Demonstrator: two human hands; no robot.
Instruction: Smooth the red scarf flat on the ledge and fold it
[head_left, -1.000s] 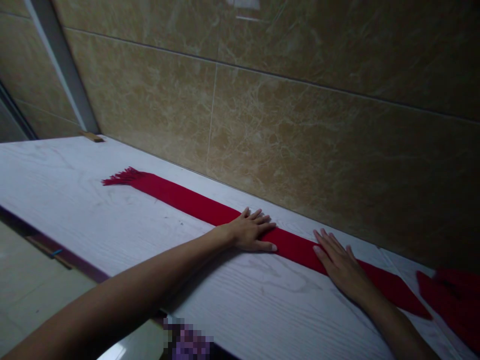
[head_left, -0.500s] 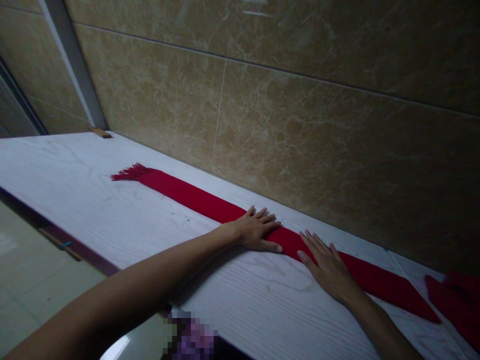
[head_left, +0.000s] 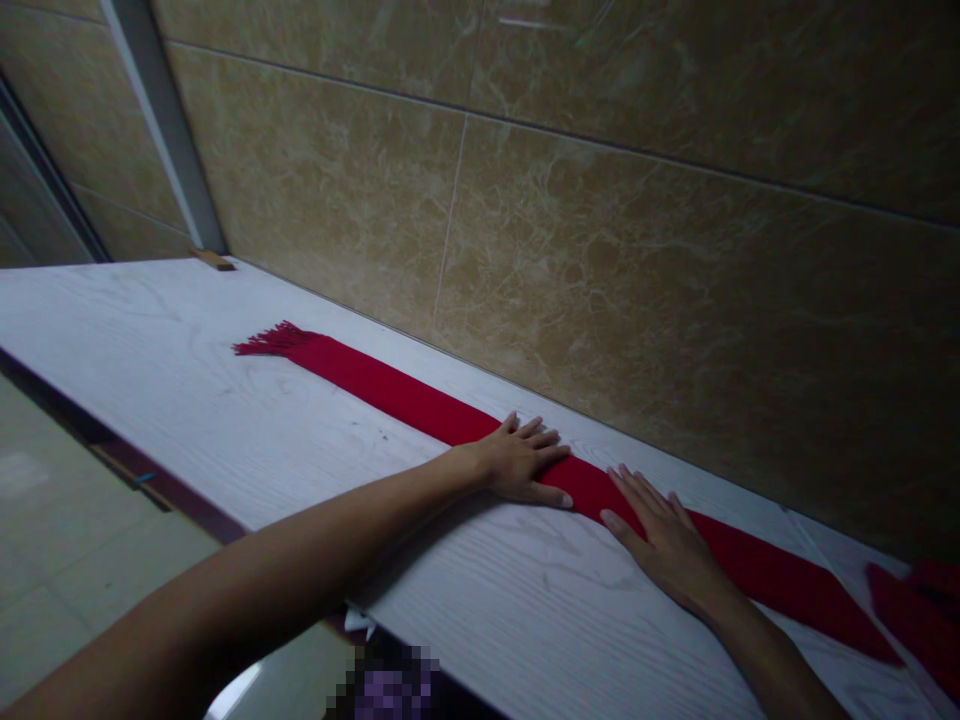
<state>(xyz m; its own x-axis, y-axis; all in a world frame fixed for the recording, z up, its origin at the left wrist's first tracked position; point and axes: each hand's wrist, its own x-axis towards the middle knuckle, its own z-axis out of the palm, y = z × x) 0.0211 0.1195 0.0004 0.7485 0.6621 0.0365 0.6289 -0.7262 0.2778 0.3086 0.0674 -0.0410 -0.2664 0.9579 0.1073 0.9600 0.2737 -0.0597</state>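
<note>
A long red scarf (head_left: 390,387) lies flat in a narrow strip along the white wood-grain table (head_left: 480,590), its fringed end at the far left. Across its middle rests my left hand (head_left: 521,462), palm down with the fingers spread. A short way to the right, my right hand (head_left: 660,540) also lies flat on the scarf, fingers stretched out. Neither hand grips the cloth. Parts of the scarf under both hands are hidden.
At the right edge lies more red cloth (head_left: 919,620), bunched up. A tan tiled wall (head_left: 600,260) runs along the table's back. A small brown block (head_left: 213,260) sits at the far left corner. Light floor tiles (head_left: 67,530) show below the near edge.
My right hand has slid left along the scarf, closer to my left hand, which stays in place on it. The whole view has shifted a little.
</note>
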